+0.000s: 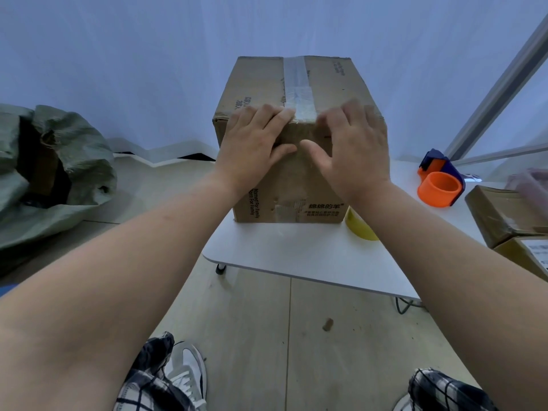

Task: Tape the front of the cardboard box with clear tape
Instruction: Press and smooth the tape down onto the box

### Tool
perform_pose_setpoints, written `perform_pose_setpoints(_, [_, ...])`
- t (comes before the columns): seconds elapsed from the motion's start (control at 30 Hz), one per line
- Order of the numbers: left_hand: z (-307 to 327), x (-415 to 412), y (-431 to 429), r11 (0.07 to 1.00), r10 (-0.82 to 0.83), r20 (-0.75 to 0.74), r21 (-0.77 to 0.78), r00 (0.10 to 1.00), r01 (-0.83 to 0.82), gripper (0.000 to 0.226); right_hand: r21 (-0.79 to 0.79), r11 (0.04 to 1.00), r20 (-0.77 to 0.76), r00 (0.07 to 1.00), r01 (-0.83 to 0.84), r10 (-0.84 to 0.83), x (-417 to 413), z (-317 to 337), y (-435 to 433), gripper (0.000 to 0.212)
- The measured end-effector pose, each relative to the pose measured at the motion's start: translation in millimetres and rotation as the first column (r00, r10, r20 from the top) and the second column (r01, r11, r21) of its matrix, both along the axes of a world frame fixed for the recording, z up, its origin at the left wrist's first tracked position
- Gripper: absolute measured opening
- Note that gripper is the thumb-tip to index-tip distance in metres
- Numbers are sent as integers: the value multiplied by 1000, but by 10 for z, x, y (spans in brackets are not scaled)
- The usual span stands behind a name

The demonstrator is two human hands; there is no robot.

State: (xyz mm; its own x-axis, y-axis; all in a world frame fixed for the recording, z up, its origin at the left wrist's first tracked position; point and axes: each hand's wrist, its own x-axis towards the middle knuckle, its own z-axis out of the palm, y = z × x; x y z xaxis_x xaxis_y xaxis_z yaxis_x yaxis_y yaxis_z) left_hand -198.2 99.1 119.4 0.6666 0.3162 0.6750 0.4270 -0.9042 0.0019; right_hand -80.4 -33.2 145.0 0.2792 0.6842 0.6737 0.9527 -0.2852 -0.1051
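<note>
Left hand (254, 143) flat, fingers spread, pressing box (299, 185) at top front edge, gripping nothing. Right hand (353, 146) likewise flat and open beside it, thumbs nearly meeting on front face. Clear tape (297, 87) along top seam, end folded over edge between hands. Box upright on white tabletop (296, 250). Orange tape dispenser (441, 182) to right, well apart. Yellow roll (360, 226) just beside box corner.

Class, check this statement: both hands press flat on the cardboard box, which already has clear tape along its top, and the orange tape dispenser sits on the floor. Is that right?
Not quite. The head view shows the orange tape dispenser on the white table, right of the cardboard box, not on the floor. The rest holds: left hand and right hand press on the box, with clear tape along its top.
</note>
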Motion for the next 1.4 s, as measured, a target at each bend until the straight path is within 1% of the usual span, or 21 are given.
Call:
perform_pose_setpoints(0.03, [10,-10,-5,1000,-7,12,-10,1000,8,50,-20,1000,32,999,-22,22,12,-27,40,40])
perform_pose_setpoints(0.07, [16,-17,-6,1000,-19,32,-14,999,20,47,-82,996,41,998,-37,40,39,-78,85,47])
perform_pose_setpoints(0.1, [14,-17,-2,1000,-29,53,-4,998,29,43,-143,989,42,998,-36,42,68,-137,120,51])
perform_pose_setpoints(0.13, [2,-14,4,999,-28,71,19,997,27,39,-166,986,39,998,-32,39,98,-189,148,51])
perform_pose_setpoints(0.23, [-76,21,13,997,22,132,77,991,-33,35,-68,997,32,999,-26,28,140,-276,207,44])
perform_pose_setpoints(0.3, [-128,44,3,996,49,158,69,986,-60,34,-20,1000,6,1000,-2,3,110,-304,265,38])
perform_pose_setpoints(0.37, [-166,59,12,996,61,166,58,984,-71,36,10,999,22,999,31,-31,90,-336,328,36])
perform_pose_setpoints(0.5, [-220,74,62,989,73,127,117,989,-88,47,32,998,149,988,45,-49,159,-410,346,39])
perform_pose_setpoints(0.67, [-245,35,79,965,125,58,224,991,-134,66,24,994,255,961,103,-106,226,-490,306,55])
perform_pose_setpoints(0.77, [-252,15,61,952,174,-17,260,985,-164,82,-11,990,325,937,143,-132,248,-533,278,73])
perform_pose_setpoints(0.87, [-240,-8,40,956,197,-105,240,975,-167,101,-95,980,372,919,174,-127,237,-542,234,94])
perform_pose_setpoints(0.9, [-233,-18,36,960,187,-108,229,976,-159,103,-113,978,363,924,175,-123,227,-534,224,100])
perform_pose_setpoints(0.93, [-228,-22,32,966,166,-93,214,982,-143,99,-119,979,341,933,163,-113,217,-521,213,102])
perform_pose_setpoints(0.97, [-221,-21,26,972,141,-57,196,988,-128,89,-108,985,313,945,137,-97,212,-507,201,98])
perform_pose_setpoints(1.03, [-192,23,-2,984,114,50,130,992,-120,62,-50,996,268,961,76,-60,219,-463,165,78])
perform_pose_setpoints(1.07, [-179,59,-24,987,125,86,94,988,-133,54,-25,999,248,968,46,-39,229,-439,144,68])
perform_pose_setpoints(1.1, [-181,97,-45,985,149,98,77,984,-157,51,-6,1000,219,976,15,-14,245,-418,125,60])
perform_pose_setpoints(1.17, [-226,157,-58,972,201,83,108,976,-209,57,26,999,166,986,-36,31,274,-377,102,50])
perform_pose_setpoints(1.23, [-279,158,-27,956,231,36,178,972,-233,70,29,998,157,987,-49,43,295,-345,92,44])
perform_pose_setpoints(1.33, [-303,90,1,934,266,-90,272,960,-233,99,-50,998,133,990,44,-37,304,-346,58,50])
perform_pose_setpoints(1.4, [-274,73,-26,938,280,-153,255,948,-236,112,-121,988,95,992,96,-85,293,-368,36,58])
